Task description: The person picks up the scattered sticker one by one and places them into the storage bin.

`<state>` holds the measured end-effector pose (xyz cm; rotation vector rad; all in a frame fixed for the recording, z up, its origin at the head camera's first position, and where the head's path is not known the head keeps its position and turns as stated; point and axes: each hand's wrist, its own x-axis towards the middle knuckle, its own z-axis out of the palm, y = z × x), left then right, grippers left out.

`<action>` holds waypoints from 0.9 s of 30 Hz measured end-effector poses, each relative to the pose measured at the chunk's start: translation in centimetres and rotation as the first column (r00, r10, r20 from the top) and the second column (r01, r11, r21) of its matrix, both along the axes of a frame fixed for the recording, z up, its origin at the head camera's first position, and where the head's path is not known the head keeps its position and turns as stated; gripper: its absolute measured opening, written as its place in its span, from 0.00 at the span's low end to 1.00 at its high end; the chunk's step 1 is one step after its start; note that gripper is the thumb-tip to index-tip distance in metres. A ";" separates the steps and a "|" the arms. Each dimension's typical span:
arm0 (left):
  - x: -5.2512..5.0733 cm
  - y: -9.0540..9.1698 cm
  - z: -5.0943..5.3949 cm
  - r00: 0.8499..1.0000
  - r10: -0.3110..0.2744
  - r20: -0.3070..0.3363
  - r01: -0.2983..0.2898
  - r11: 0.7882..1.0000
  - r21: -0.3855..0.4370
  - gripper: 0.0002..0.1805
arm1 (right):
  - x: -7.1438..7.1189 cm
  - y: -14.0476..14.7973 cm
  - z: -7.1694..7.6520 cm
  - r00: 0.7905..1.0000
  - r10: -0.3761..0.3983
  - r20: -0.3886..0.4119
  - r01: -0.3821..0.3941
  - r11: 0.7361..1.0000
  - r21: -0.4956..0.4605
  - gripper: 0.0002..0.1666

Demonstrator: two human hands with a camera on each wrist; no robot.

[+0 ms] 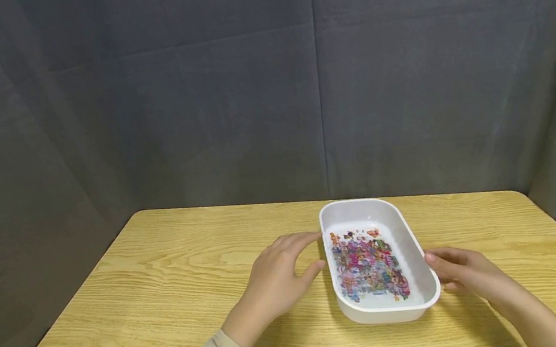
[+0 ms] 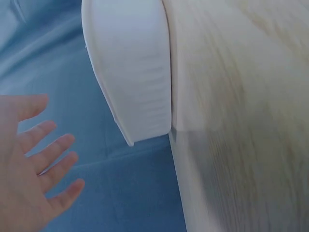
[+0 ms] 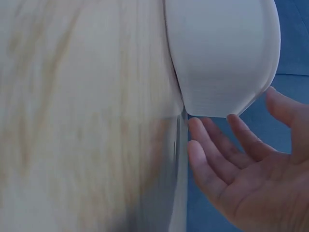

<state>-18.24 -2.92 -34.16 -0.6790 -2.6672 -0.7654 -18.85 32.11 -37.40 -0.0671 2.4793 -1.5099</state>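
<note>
A white rectangular plastic tray (image 1: pixel 384 315) with rounded corners sits upright on the table. Colourful sticker-like pictures (image 1: pixel 368 266) cover its floor; whether they are printed on or lie loose I cannot tell. At the tray's left side is my left hand (image 1: pixel 281 270), fingers spread and the index fingertip at the rim. The left wrist view shows that hand (image 2: pixel 29 169) apart from the tray wall (image 2: pixel 130 72). On the other side, my right hand (image 1: pixel 466 272) has its thumb at the rim. Its fingers (image 3: pixel 241 133) lie relaxed beside the wall in the right wrist view.
The wood-grain table (image 1: pixel 166 278) extends far to the left of the tray, with a narrower stretch on the right. Dark grey curtains (image 1: pixel 229 104) hang behind the table's back edge and along both sides.
</note>
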 end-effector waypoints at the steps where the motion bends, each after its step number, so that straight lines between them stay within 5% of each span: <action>1: -0.1 -0.1 0.0 1.000 0.006 -0.012 -0.006 1.000 -0.003 0.27 | 0.0 0.0 0.1 1.000 -0.007 -0.022 0.008 0.999 0.040 0.40; 5: -0.3 -0.7 0.1 0.998 0.032 -0.052 -0.034 0.999 -0.034 0.28 | 0.0 -0.1 0.5 0.985 -0.017 -0.173 0.051 0.980 0.194 0.37; 10: -0.6 -1.3 0.0 0.997 0.053 -0.062 -0.059 0.993 -0.098 0.30 | 0.1 0.0 0.8 0.938 -0.005 -0.347 0.112 0.950 0.291 0.32; 16: -1.1 -2.1 -0.5 0.996 0.081 -0.047 -0.089 0.974 -0.206 0.34 | 0.3 0.0 1.3 0.903 -0.012 -0.429 0.169 0.929 0.329 0.36; 27: -1.8 -2.6 -1.2 0.989 0.104 -0.109 -0.132 0.948 -0.289 0.43 | 0.9 -0.1 1.6 0.810 -0.020 -0.586 0.344 0.826 0.447 0.35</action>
